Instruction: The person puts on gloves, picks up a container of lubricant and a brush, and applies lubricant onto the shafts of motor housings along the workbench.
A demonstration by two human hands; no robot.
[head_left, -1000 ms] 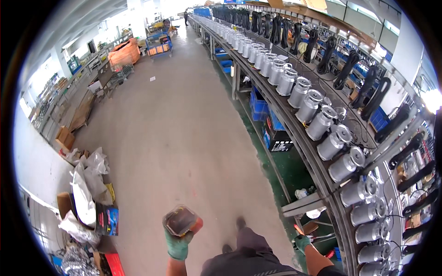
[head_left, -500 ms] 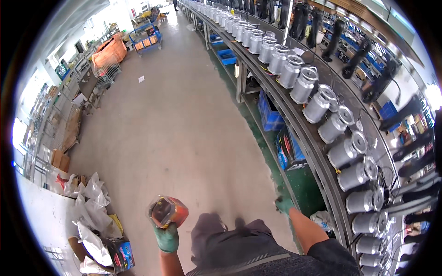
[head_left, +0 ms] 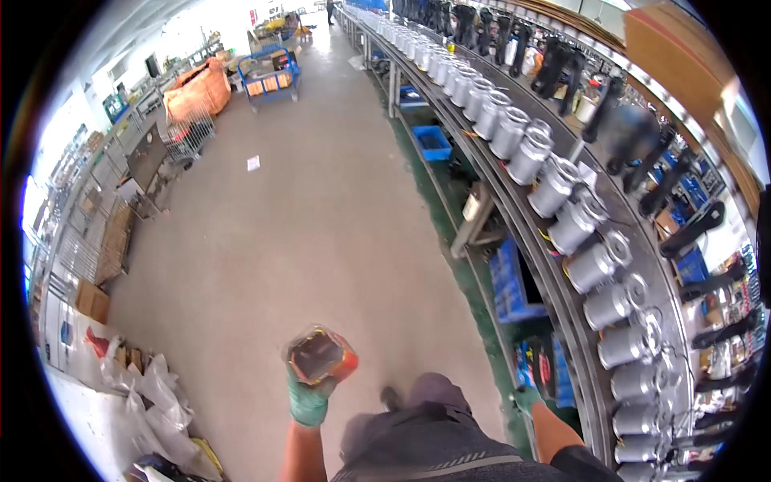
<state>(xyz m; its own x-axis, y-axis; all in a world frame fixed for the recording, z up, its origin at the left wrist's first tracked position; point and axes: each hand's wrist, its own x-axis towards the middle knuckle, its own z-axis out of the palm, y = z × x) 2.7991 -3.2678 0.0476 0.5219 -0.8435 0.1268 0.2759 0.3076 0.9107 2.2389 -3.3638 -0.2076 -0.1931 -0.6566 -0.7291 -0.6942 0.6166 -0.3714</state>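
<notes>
In a green glove, my left hand [head_left: 308, 401] is wrapped round an open-topped clear plastic container [head_left: 343, 361] with an orange-red side. Its inside looks dark, and I cannot make out the contents. My right hand [head_left: 527, 397], also gloved in green, hangs low beside the long bench at my right, near a box with coloured print [head_left: 536, 361] beneath it. The right fingers are too small and blurred to read. Silver metal canisters [head_left: 615, 301] with ring-shaped tops stand in a long row on the bench, apart from both hands.
The bench edge [head_left: 514, 241] runs along my right, with blue crates [head_left: 512, 281] below it. Black parts [head_left: 695, 229] hang above. To the left are plastic bags [head_left: 161, 394], wire racks [head_left: 112, 241], a wire cart [head_left: 189, 138] and an orange sack [head_left: 197, 92]. Farther on stands a blue trolley [head_left: 271, 76].
I have moved forward along the bench; bags and crates have shifted toward me. The container in my left hand has come slightly rightward. My right hand is lower in the view.
</notes>
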